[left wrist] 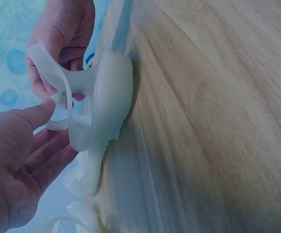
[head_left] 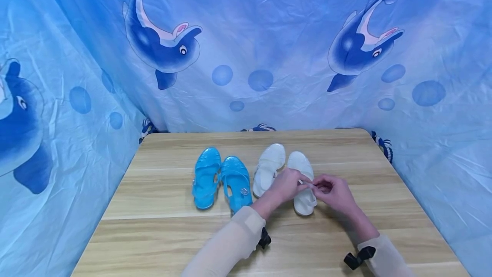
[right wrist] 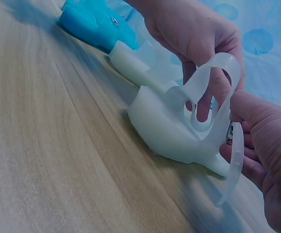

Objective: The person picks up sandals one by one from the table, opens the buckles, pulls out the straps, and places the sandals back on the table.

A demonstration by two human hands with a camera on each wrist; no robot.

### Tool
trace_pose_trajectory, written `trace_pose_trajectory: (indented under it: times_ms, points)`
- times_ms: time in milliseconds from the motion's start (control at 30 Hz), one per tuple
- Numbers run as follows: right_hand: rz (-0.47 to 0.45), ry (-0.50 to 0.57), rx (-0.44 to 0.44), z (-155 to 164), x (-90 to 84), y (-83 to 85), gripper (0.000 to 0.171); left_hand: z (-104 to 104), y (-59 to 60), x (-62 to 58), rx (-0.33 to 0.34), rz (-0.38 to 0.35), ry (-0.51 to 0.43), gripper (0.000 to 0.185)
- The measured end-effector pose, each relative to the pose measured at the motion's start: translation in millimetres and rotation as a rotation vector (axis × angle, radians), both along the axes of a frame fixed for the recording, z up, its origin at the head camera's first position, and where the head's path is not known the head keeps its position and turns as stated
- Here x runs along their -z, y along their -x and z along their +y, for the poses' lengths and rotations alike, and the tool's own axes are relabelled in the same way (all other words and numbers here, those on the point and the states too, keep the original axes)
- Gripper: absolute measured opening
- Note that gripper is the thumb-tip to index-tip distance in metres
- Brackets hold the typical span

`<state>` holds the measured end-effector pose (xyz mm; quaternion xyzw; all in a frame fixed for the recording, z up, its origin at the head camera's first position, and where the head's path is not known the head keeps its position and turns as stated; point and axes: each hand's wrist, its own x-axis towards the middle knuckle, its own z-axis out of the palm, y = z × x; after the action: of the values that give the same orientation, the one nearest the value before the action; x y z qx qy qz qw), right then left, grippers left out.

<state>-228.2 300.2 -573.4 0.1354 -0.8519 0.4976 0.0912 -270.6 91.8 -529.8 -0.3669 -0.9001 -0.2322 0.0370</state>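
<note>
A white jelly sandal (head_left: 301, 162) rests on the wooden table, its toe pointing away from me. Both hands meet at its ankle strap (right wrist: 235, 167), on the sandal's right side. My right hand (head_left: 338, 192) pinches the strap beside a small metal buckle (right wrist: 229, 133). From the other side, my left hand (head_left: 286, 184) holds the strap between thumb and fingers, with the strap's loop standing up above the footbed. Fingers partly hide the buckle in the head view. Its white mate (head_left: 272, 157) lies just to the left, partly behind my left hand.
Two blue jelly sandals (head_left: 206, 178) lie side by side left of the white ones; my left sleeve (head_left: 230, 243) passes close by the nearer one's heel. The wooden table (head_left: 161, 234) is bordered at the back and sides by a blue dolphin-print curtain (head_left: 246, 20).
</note>
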Motion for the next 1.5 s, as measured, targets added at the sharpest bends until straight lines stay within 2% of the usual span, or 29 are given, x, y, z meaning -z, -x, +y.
trace_pose_trajectory:
  times_ms: [100,167,267,467,633,733,867,967,1067,1300,1500]
  points:
    - [0.003,-0.016,0.004,0,0.1,1.4,0.015,-3,1.9,-1.1,-0.021,-0.061,-0.022,0.019]
    - [0.009,-0.029,0.003,0,0.1,3.0,0.016,-4,2.7,-2.1,-0.034,-0.072,-0.026,0.019]
    - [0.005,-0.033,0.0,0,-1.4,2.6,0.015,-3,2.6,-4.5,-0.035,-0.032,0.0,0.021]
    - [0.01,-0.045,-0.004,0,-2.6,0.5,0.015,3,1.9,-7.8,-0.018,0.122,0.076,0.026]
    - [0.007,-0.04,-0.004,-1,-2.3,0.8,0.013,5,1.1,-8.9,-0.018,0.164,0.093,0.022]
    - [0.001,-0.044,0.002,0,-2.1,1.0,0.013,4,0.3,-8.9,-0.025,0.121,0.067,0.018]
    - [-0.003,-0.052,0.004,1,-2.1,0.3,0.015,2,0.1,-8.1,-0.051,-0.036,-0.024,0.016]
    - [0.0,-0.047,0.001,1,-1.7,-0.3,0.016,1,0.3,-7.3,-0.065,-0.108,-0.068,0.014]
    - [0.021,-0.05,0.0,2,-0.9,-0.2,0.016,1,0.2,-7.5,-0.065,-0.112,-0.07,0.014]
    - [0.049,-0.053,-0.015,2,0.7,0.1,0.016,4,-2.3,-11.8,-0.052,-0.047,-0.02,0.019]
    - [0.056,-0.067,-0.009,2,1.5,0.8,0.015,5,-2.4,-11.5,-0.046,-0.028,0.005,0.012]
